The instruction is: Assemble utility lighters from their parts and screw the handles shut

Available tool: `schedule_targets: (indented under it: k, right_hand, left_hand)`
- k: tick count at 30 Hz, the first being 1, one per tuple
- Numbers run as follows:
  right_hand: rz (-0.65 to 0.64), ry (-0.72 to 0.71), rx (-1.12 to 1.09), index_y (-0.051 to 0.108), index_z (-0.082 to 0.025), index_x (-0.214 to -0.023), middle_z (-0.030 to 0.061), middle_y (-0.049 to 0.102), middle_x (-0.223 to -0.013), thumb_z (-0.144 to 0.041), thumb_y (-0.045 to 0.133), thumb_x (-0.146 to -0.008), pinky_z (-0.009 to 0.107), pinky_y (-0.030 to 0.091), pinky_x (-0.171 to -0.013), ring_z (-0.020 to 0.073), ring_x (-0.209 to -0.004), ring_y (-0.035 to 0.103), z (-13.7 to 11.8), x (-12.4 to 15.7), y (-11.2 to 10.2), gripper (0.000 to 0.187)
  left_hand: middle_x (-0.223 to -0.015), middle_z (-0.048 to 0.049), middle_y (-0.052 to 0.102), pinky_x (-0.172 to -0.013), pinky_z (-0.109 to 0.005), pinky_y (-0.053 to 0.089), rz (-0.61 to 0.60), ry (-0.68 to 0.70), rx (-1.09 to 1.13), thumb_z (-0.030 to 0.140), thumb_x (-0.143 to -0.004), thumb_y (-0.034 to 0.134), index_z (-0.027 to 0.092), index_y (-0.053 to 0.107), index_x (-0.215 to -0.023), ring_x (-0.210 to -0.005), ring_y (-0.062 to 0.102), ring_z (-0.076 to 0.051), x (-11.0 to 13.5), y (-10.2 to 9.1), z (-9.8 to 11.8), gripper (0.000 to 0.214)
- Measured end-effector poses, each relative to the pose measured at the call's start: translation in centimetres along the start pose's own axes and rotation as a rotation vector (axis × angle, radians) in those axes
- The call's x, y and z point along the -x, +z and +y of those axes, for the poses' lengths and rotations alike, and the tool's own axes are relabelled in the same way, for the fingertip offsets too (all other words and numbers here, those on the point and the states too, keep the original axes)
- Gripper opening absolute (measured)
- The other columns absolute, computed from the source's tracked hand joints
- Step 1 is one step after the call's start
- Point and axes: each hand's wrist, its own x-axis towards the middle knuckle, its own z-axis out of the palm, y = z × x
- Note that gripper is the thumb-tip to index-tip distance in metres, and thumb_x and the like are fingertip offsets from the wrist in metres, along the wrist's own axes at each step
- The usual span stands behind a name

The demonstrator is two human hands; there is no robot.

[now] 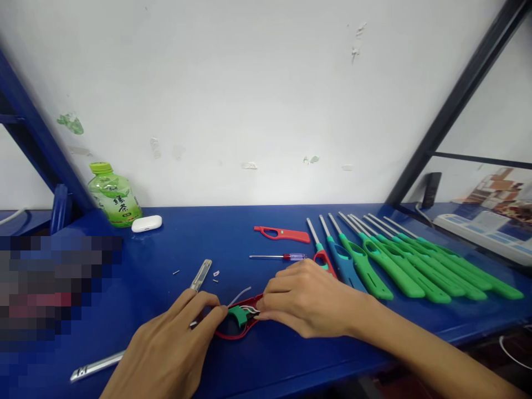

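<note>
An opened red lighter shell (231, 336) lies on the blue table between my hands. Inside it sit a green trigger (238, 316), white wires (249, 308) and a dark part partly covered by my fingers. A thin clear tube (241, 295) sticks up beside the trigger. My left hand (174, 338) is closed, pinching the shell's narrow left end. With fingers pressed together, my right hand (301, 299) grips the shell's right end near the wires. One metal barrel piece (201, 275) lies just beyond my left hand; another metal strip (97, 366) runs under it.
A red half shell (285, 235) and a screwdriver (286, 256) lie behind my right hand. Several long-nosed lighters (399, 271) are lined up at right. Tiny metal bits (216, 273) lie mid-table. A green tea bottle (114, 194) and white case (147, 224) stand back left.
</note>
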Motion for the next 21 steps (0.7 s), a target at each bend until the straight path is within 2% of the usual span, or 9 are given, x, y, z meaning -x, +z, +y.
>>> schedule_targets:
  k: [3, 8, 14, 21]
  right_hand:
    - [0.003, -0.016, -0.01, 0.082, -0.017, -0.103, 0.001, 0.08, -0.088, -0.035, 0.046, -0.123, 0.036, 0.036, -0.062, 0.0167, -0.07, 0.067, 0.09, -0.03, -0.07, 0.045]
    - [0.006, -0.026, -0.007, 0.08, -0.017, -0.101, 0.0013, 0.08, -0.091, -0.032, 0.048, -0.123, 0.035, 0.035, -0.06, 0.0157, -0.07, 0.066, 0.24, 0.13, 0.31, 0.042]
    - [-0.018, -0.033, 0.025, 0.076, -0.017, -0.099, 0.0013, 0.079, -0.089, -0.03, 0.054, -0.121, 0.034, 0.035, -0.06, 0.015, -0.069, 0.063, 0.25, 0.05, 0.76, 0.033]
    - [0.003, -0.012, -0.007, 0.074, -0.016, -0.103, 0.0017, 0.078, -0.089, -0.03, 0.052, -0.122, 0.033, 0.041, -0.064, 0.0158, -0.073, 0.065, 0.14, -0.01, 0.8, 0.032]
  left_hand:
    - [-0.093, 0.0005, 0.079, -0.053, -0.027, 0.057, 0.011, -0.014, 0.018, 0.006, -0.108, 0.037, 0.027, 0.067, -0.098, -0.079, 0.081, -0.019, -0.15, -0.12, 0.29, 0.038]
    - [-0.096, -0.0005, 0.078, -0.061, -0.026, 0.059, 0.053, -0.033, 0.078, 0.026, -0.119, 0.04, 0.027, 0.07, -0.103, -0.083, 0.08, -0.018, -0.61, -0.28, 0.76, 0.034]
    - [-0.091, 0.0002, 0.077, -0.059, -0.026, 0.056, 0.024, -0.026, 0.07, 0.031, -0.123, 0.037, 0.026, 0.075, -0.098, -0.079, 0.077, -0.016, -0.69, -0.37, 0.67, 0.045]
    - [-0.091, 0.0006, 0.078, -0.063, -0.028, 0.058, 0.08, -0.024, 0.08, 0.037, -0.123, 0.04, 0.026, 0.075, -0.098, -0.081, 0.078, -0.017, -1.01, -0.29, 0.82, 0.044]
